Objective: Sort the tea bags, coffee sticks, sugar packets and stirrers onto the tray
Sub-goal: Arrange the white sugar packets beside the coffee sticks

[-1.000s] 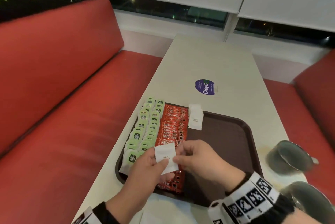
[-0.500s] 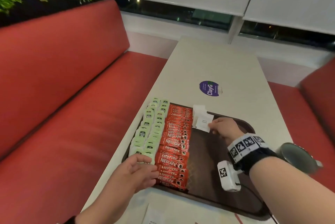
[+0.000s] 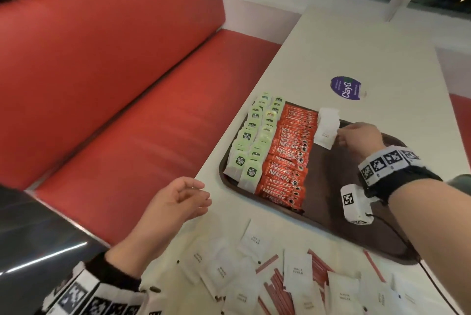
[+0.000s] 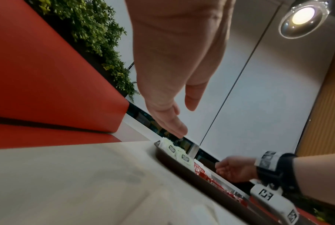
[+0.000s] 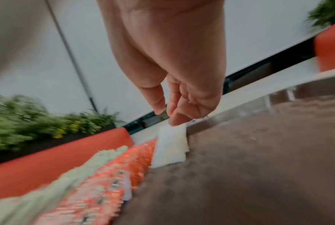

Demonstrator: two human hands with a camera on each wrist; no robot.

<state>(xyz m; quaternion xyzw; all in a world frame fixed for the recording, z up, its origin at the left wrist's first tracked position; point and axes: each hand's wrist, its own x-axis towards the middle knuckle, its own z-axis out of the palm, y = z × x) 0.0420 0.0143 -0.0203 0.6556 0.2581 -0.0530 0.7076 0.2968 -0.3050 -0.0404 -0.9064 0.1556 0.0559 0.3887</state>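
Observation:
A brown tray [image 3: 344, 169] holds two rows of green tea bags [image 3: 254, 136], a column of red coffee sticks [image 3: 290, 151] and a short stack of white sugar packets [image 3: 326, 128] at its far end. My right hand [image 3: 340, 133] reaches over the tray. Its fingertips [image 5: 176, 120] touch the top packet's [image 5: 170, 146] far edge, and the thumb stays apart from it. My left hand [image 3: 201, 195] hovers over the table's left edge, fingers relaxed and empty. Loose sugar packets [image 3: 297, 268] and red stirrers [image 3: 275, 286] lie on the near table.
A red bench [image 3: 127, 110] runs along the table's left side. A purple round sticker [image 3: 348, 87] lies beyond the tray. A dark metal cup [image 3: 461, 182] peeks in at the right edge. A dark shiny surface [image 3: 38, 225] fills the lower left corner.
My right hand carried a sugar packet from near my body to the stack at the tray's far end. The left hand let go and drew back to the table's left edge.

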